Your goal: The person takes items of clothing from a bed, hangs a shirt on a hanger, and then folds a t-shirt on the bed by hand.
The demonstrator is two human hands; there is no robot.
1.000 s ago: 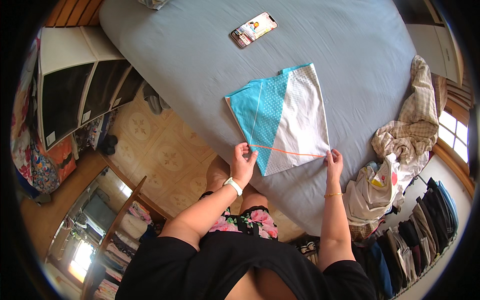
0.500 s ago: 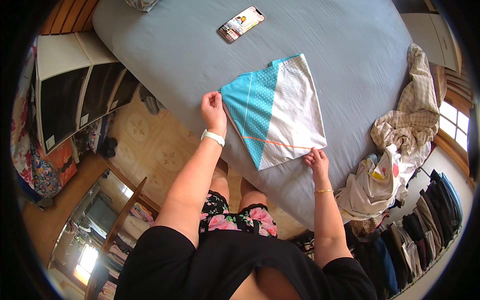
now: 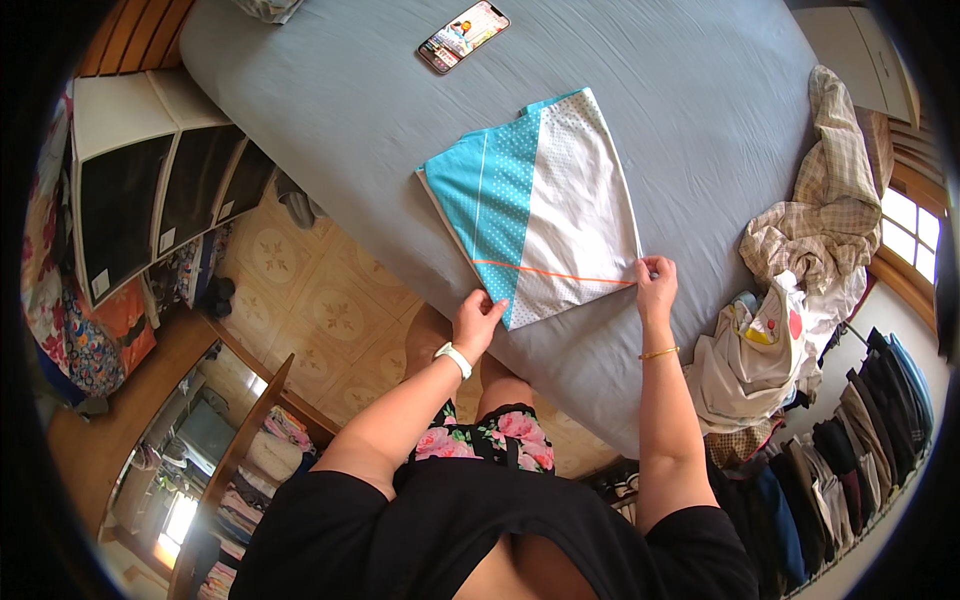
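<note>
A folded teal-and-white garment with small dots and a thin orange line lies flat on the grey bedsheet before me. Its exact kind does not show in the folds. My left hand pinches its near left edge, thumb and fingers on the teal part close to the lower corner. At the right edge, by the end of the orange line, my right hand has its fingertips closed on the white cloth.
A phone with a lit screen lies beyond the garment. Crumpled checked and white cloth is heaped along the bed's right side, with hanging clothes below it. Dark-fronted cabinets stand at left, beside the tiled floor.
My left hand has come from the garment's far left corner down to its near left edge. My right hand has risen slightly along the right edge. The view has shifted a little.
</note>
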